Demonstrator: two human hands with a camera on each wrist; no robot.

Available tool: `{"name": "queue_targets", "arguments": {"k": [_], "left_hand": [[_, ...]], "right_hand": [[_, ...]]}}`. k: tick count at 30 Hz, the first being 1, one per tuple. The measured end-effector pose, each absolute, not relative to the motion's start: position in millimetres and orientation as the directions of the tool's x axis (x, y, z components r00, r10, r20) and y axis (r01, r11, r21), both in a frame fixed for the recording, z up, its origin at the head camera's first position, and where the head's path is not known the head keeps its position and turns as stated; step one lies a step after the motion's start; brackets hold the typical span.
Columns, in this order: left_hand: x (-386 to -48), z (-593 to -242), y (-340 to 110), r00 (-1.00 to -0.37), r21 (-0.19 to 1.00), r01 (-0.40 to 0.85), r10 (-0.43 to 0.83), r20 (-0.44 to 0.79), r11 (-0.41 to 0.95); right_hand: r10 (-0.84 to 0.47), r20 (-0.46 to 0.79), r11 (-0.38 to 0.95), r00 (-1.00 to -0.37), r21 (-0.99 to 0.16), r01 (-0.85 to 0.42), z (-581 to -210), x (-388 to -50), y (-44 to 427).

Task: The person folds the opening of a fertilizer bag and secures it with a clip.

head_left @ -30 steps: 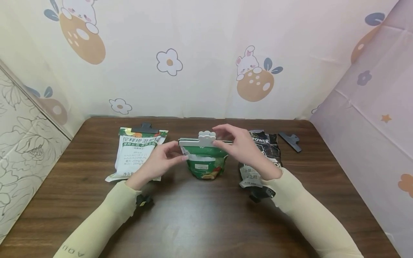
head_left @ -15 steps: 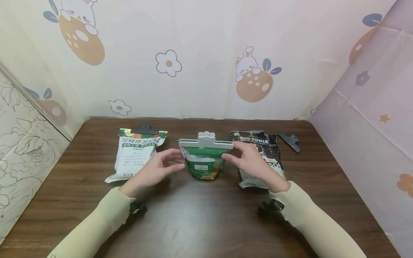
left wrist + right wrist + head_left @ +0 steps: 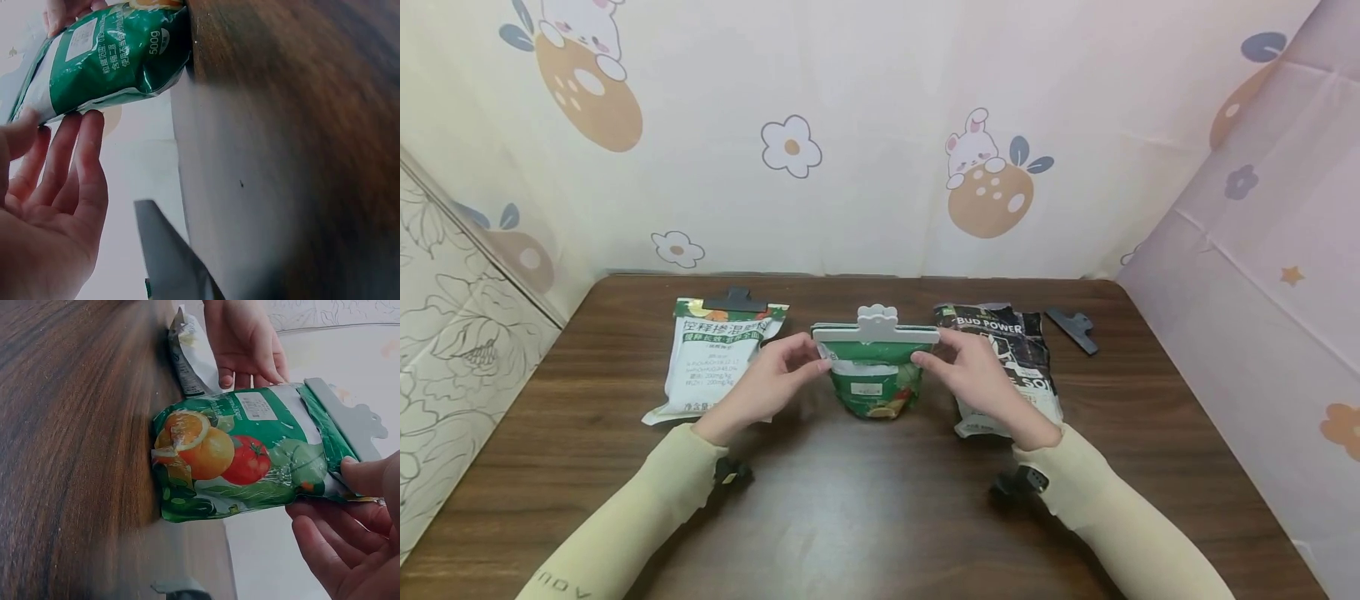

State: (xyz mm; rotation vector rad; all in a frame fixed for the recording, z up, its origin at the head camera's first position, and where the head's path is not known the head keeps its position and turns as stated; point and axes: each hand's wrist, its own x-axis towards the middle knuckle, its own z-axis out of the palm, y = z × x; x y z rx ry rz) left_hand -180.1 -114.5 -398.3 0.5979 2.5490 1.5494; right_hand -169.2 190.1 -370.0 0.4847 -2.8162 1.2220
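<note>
A green bag (image 3: 877, 387) printed with fruit stands upright mid-table, its folded top held by a white sealing clip (image 3: 877, 333). My left hand (image 3: 773, 382) is at the bag's upper left edge, thumb in front and fingers behind, pinching it. At the opposite upper edge, just below the clip's end, my right hand (image 3: 976, 375) pinches the bag the same way. The right wrist view shows the bag's fruit-printed face (image 3: 244, 456), with the right thumb against the folded top beside the clip (image 3: 347, 419).
On the left lies a white bag (image 3: 715, 362) with a dark clip (image 3: 735, 300) on its top. A black bag (image 3: 1000, 333) lies on the right, partly behind the right hand. Beyond it rests a loose dark clip (image 3: 1072, 329). A patterned curtain (image 3: 880, 192) hangs behind the wooden table (image 3: 850, 517).
My right hand has gone from the clip's handle to the bag's right edge. The left hand drew slightly away, then came back to the left edge. The bag has barely moved.
</note>
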Motion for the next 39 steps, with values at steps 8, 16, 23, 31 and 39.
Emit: {"name": "queue_targets", "arguments": {"k": [8, 16, 23, 31, 39], "left_hand": [[-184.2, -400.5, -112.2, -0.94, 0.901, 0.248, 0.313, 0.135, 0.355], [-187.3, -398.8, -110.1, -0.962, 0.943, 0.135, 0.269, 0.051, 0.305], [-192.9, -402.6, -106.2, -0.976, 0.944, 0.077, 0.215, 0.007, 0.321], [-197.6, -407.2, -105.4, -0.98, 0.942, 0.002, 0.19, -0.065, 0.334], [-198.3, -409.0, -105.5, -0.971, 0.941, -0.065, 0.195, -0.136, 0.333]], "right_hand": [[-0.213, 0.15, 0.663, -0.965, -0.703, -0.256, -369.7, -172.7, 181.3], [-0.154, 0.14, 0.649, -0.978, -0.732, -0.207, -375.6, -183.1, 176.6], [-0.126, 0.035, 0.608, -0.991, -0.787, -0.105, -382.1, -188.9, 173.8], [-0.127, -0.046, 0.565, -0.991, -0.824, -0.034, -390.5, -193.5, 168.7], [-0.12, -0.123, 0.494, -0.985, -0.868, 0.048, -395.2, -195.8, 165.5]]}}
